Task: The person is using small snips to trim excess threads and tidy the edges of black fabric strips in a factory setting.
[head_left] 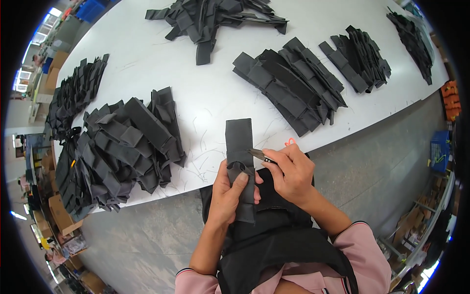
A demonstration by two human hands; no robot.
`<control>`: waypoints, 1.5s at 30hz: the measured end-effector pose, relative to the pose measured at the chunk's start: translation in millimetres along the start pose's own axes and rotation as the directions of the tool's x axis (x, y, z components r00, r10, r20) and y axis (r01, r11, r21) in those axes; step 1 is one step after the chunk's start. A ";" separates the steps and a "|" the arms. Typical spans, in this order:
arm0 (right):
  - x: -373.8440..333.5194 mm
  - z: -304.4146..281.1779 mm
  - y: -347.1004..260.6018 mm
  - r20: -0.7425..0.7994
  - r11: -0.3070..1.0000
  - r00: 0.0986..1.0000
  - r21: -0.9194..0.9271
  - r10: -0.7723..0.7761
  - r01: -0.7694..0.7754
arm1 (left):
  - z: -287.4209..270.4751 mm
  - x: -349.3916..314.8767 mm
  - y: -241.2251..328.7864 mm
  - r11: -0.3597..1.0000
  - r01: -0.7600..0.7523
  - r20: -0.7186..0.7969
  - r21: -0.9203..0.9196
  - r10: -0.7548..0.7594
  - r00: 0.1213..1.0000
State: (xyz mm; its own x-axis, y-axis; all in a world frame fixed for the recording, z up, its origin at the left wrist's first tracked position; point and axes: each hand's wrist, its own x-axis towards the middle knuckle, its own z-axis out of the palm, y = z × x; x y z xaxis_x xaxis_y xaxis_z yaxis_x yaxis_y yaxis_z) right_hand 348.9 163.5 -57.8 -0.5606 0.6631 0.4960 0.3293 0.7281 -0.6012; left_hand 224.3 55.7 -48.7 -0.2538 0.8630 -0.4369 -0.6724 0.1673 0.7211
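My left hand is closed round a long dark grey fabric strip, its thumb pressing on a raised fold near the middle. The strip's far end reaches over the white table's near edge; its near end hangs over my lap. In my right hand are small thread snips, their blades lying against the right edge of the strip. An orange-red loop shows just beyond the right fingers. I cannot tell whether a thread is between the blades.
The white table carries a large heap of dark strips on the left and another pile on the right. More piles lie at the back and far sides. Loose threads litter the tabletop. A blue crate stands off to the right.
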 end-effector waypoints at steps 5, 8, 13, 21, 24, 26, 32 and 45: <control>0.9 -2.2 -5.1 0.113 0.879 0.934 0.318 0.338 -0.356 | -3.4 -1.6 -2.0 1.000 0.021 0.012 -0.002 -0.021 1.000; 1.3 -2.2 -4.1 -0.012 0.931 0.971 0.286 0.238 -0.225 | -3.4 -2.2 -2.4 1.000 0.012 0.008 0.007 -0.012 1.000; -2.5 1.5 -0.4 -0.003 0.977 0.993 0.179 0.120 -0.118 | -1.7 -2.7 -0.6 0.999 0.006 0.003 0.039 -0.007 1.000; 0.3 1.3 -4.8 0.080 0.966 0.985 0.197 0.152 -0.165 | -3.3 -2.5 -4.4 0.993 0.009 0.000 0.121 -0.009 1.000; 4.3 4.1 -7.5 0.046 0.984 0.998 0.168 0.048 -0.055 | -2.6 -2.6 -5.5 0.989 0.002 0.004 0.150 -0.002 1.000; 3.0 5.9 -4.6 0.085 0.995 0.996 0.102 -0.010 0.001 | -2.0 -2.2 -5.0 0.980 -0.005 -0.004 0.199 0.006 1.000; 6.0 7.5 -0.8 0.097 0.986 0.990 0.143 -0.103 0.088 | -1.2 -2.9 -4.7 0.969 0.026 -0.010 0.245 -0.025 1.000; 3.9 9.0 -5.0 0.093 0.994 0.991 0.063 -0.097 0.091 | -0.9 -3.3 -5.5 0.969 0.026 -0.025 0.246 -0.020 0.999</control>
State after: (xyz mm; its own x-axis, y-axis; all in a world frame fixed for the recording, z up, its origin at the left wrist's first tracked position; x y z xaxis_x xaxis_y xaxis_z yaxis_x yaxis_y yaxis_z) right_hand 338.3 160.8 -58.5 -0.6583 0.5706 0.4910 0.2283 0.7729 -0.5920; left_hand 228.2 51.5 -51.7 -0.2579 0.8471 -0.4646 -0.4871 0.3013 0.8197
